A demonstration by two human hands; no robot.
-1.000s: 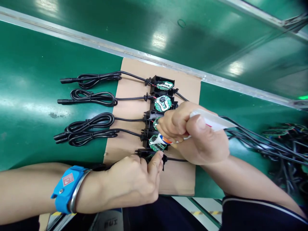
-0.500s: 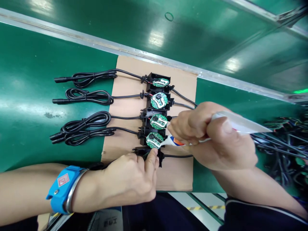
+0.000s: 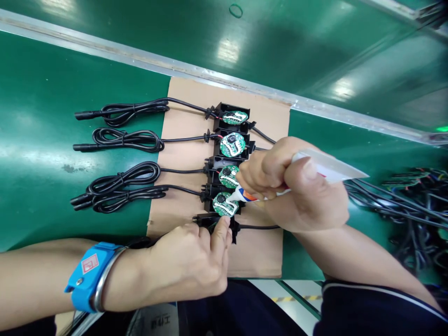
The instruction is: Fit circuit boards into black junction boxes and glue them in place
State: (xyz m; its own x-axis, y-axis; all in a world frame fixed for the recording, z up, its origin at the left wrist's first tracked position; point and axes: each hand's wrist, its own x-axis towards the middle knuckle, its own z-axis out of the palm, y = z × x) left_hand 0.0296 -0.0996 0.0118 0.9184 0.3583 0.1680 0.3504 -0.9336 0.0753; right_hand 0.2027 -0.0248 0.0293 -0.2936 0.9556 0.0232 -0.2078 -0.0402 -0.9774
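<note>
My right hand [image 3: 297, 182] is wrapped around a white glue tube [image 3: 249, 194], its flattened tail sticking out past the thumb. The tube's nozzle touches a round green circuit board [image 3: 221, 208], where a curved white bead of glue lies. At that board's near edge, my left hand [image 3: 191, 259] rests closed, a fingertip pressed on it; the thumb is hidden. The board sits tilted on an open black box. Beyond it stand more boxes bearing a partly covered board [image 3: 227, 173] and two boards [image 3: 233, 144] with white glue lines. Nearest me, another black box [image 3: 206, 219] is partly under my left hand.
Coiled black cables [image 3: 126, 175] with plugs lie to the left on the green table [image 3: 42, 196]. Brown cardboard [image 3: 257, 261] is under the boxes. A wire pile [image 3: 413, 210] is at right. Behind runs a metal strip [image 3: 140, 60]; a green rubber band [image 3: 235, 10] lies beyond.
My right hand and the glue tube have moved left and slightly away from me across the board. The white bead there is longer. My left hand stays in place.
</note>
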